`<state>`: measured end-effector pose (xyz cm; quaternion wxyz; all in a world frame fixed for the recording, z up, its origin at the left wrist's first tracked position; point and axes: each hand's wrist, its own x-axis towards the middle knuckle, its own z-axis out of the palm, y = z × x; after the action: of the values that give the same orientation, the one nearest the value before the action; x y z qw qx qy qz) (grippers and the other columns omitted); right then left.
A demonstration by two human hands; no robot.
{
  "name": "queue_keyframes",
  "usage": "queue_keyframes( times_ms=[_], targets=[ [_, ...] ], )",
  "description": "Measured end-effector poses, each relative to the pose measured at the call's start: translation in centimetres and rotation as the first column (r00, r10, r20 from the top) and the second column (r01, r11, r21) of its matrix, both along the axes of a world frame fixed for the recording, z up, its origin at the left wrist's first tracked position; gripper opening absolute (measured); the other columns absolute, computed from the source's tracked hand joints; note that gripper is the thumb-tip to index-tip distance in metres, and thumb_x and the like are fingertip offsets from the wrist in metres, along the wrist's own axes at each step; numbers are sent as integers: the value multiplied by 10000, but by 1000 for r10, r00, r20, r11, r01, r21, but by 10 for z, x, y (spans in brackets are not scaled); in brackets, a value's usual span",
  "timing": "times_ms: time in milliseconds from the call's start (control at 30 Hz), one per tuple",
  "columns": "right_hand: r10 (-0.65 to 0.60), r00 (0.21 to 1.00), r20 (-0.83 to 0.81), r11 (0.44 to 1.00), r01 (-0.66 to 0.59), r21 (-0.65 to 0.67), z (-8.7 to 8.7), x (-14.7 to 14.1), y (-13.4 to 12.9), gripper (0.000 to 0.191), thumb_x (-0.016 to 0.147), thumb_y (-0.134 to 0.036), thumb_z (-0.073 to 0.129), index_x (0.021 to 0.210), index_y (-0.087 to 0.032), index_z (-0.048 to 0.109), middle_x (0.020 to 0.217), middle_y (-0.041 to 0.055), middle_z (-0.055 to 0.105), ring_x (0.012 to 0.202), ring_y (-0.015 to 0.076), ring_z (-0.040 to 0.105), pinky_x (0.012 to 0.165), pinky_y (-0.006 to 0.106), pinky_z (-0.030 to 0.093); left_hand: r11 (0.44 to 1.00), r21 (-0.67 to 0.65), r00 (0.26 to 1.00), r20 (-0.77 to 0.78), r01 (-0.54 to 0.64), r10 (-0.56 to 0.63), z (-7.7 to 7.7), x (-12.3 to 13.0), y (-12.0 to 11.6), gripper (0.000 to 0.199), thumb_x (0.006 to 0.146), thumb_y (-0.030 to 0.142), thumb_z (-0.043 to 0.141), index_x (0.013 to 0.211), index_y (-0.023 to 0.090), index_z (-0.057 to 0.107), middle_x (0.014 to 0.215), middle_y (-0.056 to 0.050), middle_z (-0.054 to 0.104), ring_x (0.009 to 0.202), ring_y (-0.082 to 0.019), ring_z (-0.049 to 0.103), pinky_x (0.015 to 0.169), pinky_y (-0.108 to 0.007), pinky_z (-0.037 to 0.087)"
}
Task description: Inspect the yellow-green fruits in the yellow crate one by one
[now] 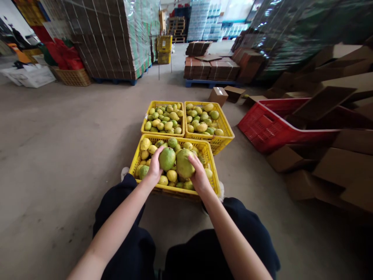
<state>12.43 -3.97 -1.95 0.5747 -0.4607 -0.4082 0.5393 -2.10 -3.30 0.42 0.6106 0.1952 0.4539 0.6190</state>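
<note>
Step in hand, judging by the pose: both hands holding a fruit each above the near yellow crate (214, 168), side by side. Left hand (155, 165) has the green fruit (167, 159); right hand (200, 175) has the larger yellow-green fruit (184, 163). Fingers of both hands are part open, spread to about the width of the fruit and curved round its outer side — undersides hidden, so can't tell how far the fingers wrap beneath. Any next move calls for keeping a steady hold on each, since round fruit could roll out of a loose hold.

Position: green fruit sits just inside the left fingers, larger fruit just inside the right fingers, so both are between the hands. Very close to each other — can't tell if they touch. More green and yellow fruit lies below them in the near crate, between the person's feet. Beyond it, two more yellow crates of fruit stand next to each other: far left crate (165, 135) and far right crate (219, 146). Red crate (259, 130) with cardboard is on the floor (72, 155) off to the right.
</note>
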Motion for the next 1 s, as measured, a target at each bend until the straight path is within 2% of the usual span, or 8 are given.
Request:
queue_keyframes(
  times_ms=[100, 267, 333, 433, 500, 667, 800, 1000],
  targets=[
    [-37, 974, -222, 984, -3, -178, 9, -7, -2, 431, 689, -588, 744, 972, -263, 718, 1059, 43, 763, 1170, 311, 662, 924, 456, 603, 998, 47, 999, 11, -35, 35, 6, 3, -3, 257, 753, 464, 629, 824, 216, 625, 807, -24, 721, 969, -260, 713, 715, -307, 587],
    [-199, 889, -412, 960, 91, -265, 23, -16, -9, 406, 593, -584, 770, 798, -241, 694, 757, -2, 754, 905, 281, 740, 805, 406, 629, 955, 256, 985, 41, 150, -166, 12, 5, -11, 339, 714, 524, 622, 687, 186, 620, 778, -97, 711, 909, -296, 703, 661, -329, 579],
    [-234, 868, -439, 958, 130, -254, 27, -17, -12, 356, 573, -553, 780, 702, -239, 673, 653, -18, 718, 825, 262, 739, 781, 381, 621, 934, 303, 974, 59, 191, -218, 13, 5, -13, 332, 721, 512, 618, 686, 183, 631, 765, -103, 705, 879, -292, 698, 633, -324, 568],
    [-166, 897, -410, 983, 119, -138, 31, -13, -16, 306, 611, -537, 742, 603, -245, 651, 561, -18, 666, 768, 244, 727, 749, 351, 603, 904, 344, 953, 70, 255, -296, 14, 2, -15, 361, 733, 525, 597, 701, 171, 662, 731, -111, 692, 820, -289, 692, 541, -303, 524],
    [-69, 924, -377, 997, 49, -64, 33, -10, -18, 318, 628, -552, 714, 558, -250, 646, 532, -5, 647, 760, 252, 719, 730, 354, 594, 873, 376, 934, 49, 312, -355, 16, 0, -17, 405, 732, 547, 597, 718, 152, 684, 698, -119, 678, 775, -293, 687, 484, -292, 487],
    [114, 956, -271, 992, -97, 78, 40, -2, -21, 411, 668, -631, 659, 573, -236, 720, 651, 54, 724, 710, 261, 688, 709, 384, 571, 805, 422, 887, 5, 417, -462, 20, -5, -21, 454, 758, 547, 587, 719, 107, 693, 648, -125, 644, 645, -258, 660, 438, -279, 451],
    [190, 952, -241, 979, -168, 112, 41, 1, -21, 472, 707, -664, 634, 639, -219, 775, 673, 72, 743, 631, 239, 653, 648, 382, 552, 768, 456, 849, 50, 449, -526, 22, -6, -21, 437, 777, 516, 577, 734, 97, 694, 623, -110, 634, 518, -211, 606, 409, -272, 426],
    [224, 947, -229, 972, -199, 127, 45, 4, -23, 471, 707, -659, 659, 653, -210, 791, 719, 85, 762, 705, 253, 677, 721, 381, 568, 755, 443, 792, 144, 484, -593, 22, -6, -20, 433, 853, 474, 481, 718, 105, 663, 616, -107, 623, 448, -190, 576, 389, -266, 413]
  ],
)
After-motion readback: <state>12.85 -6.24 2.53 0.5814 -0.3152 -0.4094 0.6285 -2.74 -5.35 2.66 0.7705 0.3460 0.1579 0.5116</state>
